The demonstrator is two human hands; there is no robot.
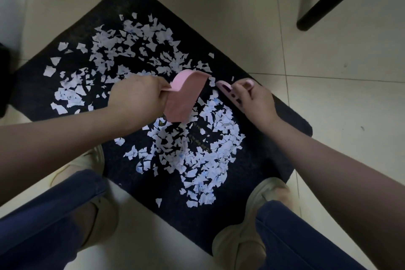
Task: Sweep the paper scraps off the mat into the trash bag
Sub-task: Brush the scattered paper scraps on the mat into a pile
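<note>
Paper scraps point(192, 149): white, strewn over black mat point(265, 169), centre frame; trash bag not in view. Left hand point(135, 96): fingers curled round pink dustpan point(186, 96). Right hand point(255, 99): fingers curled round pink brush point(228, 92). Recommended: pan lip flat on the mat, short strokes toward it.
</note>
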